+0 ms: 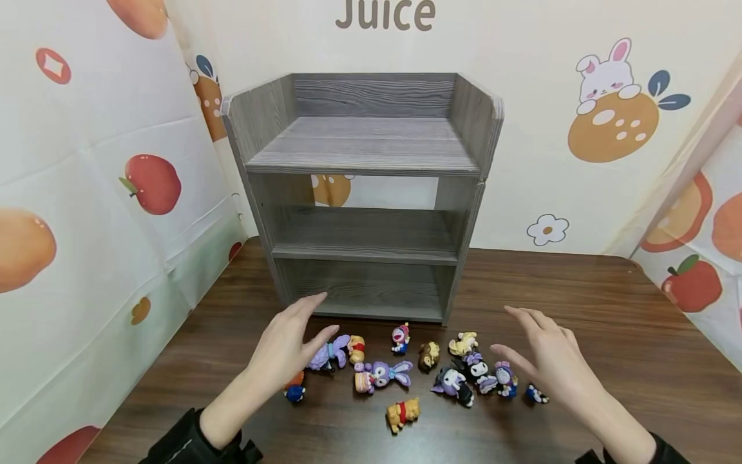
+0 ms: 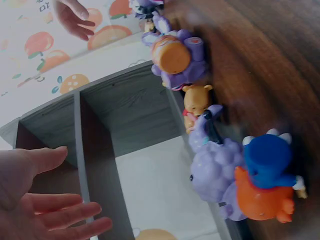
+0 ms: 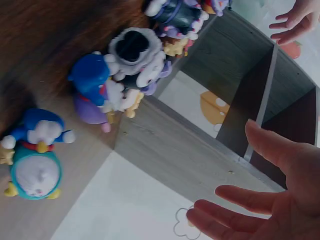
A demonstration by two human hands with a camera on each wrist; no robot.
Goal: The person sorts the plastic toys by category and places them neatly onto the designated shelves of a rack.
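Note:
My left hand (image 1: 284, 345) hovers with fingers extended above the left end of a row of small figurines, holding nothing. Nearest to it are a purple figurine (image 1: 329, 353), a yellow bear in red (image 1: 356, 348) and an orange-and-blue figurine (image 2: 267, 175). On the other side my right hand (image 1: 551, 361), also with spread fingers and nothing in it, is over the right end. By it lie a blue-and-purple figurine (image 1: 505, 379) and a small blue-and-white one (image 1: 536, 394). Between the hands lie a purple long-eared figurine (image 1: 385, 374) and a yellow bear with a red scarf (image 1: 404, 414).
A grey wood-grain shelf (image 1: 365, 254) with three levels stands behind the figurines on the brown table (image 1: 556, 283). Fruit-printed cloth (image 1: 116, 258) hangs at the left, and a pale printed wall (image 1: 539, 187) is behind.

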